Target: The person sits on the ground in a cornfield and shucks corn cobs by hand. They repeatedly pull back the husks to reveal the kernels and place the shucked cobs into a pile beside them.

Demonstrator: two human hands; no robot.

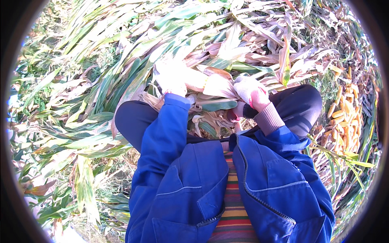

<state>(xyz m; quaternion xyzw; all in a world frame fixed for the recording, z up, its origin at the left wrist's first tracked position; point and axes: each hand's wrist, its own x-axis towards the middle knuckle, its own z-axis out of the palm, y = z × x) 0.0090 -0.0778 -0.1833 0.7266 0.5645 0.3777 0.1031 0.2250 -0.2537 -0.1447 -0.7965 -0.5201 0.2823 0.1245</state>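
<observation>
My left hand (171, 77), in a pale glove and washed out by sunlight, is closed around one end of a maize ear (197, 80). A strip of yellowish kernels shows at the ear's other end, next to loose pale husk (219, 86). That husk stretches across to my right hand (250, 91), whose gloved fingers are closed on its end. The right glove is whitish with pink-red at the wrist. Glare hides the left fingers and the near end of the ear.
Cut maize stalks and long leaves (133, 60) cover the ground ahead and to the left. At the right lies a pile of husked yellow maize ears (345, 118). My crossed legs (299, 106) frame dry husks (209, 121) between them.
</observation>
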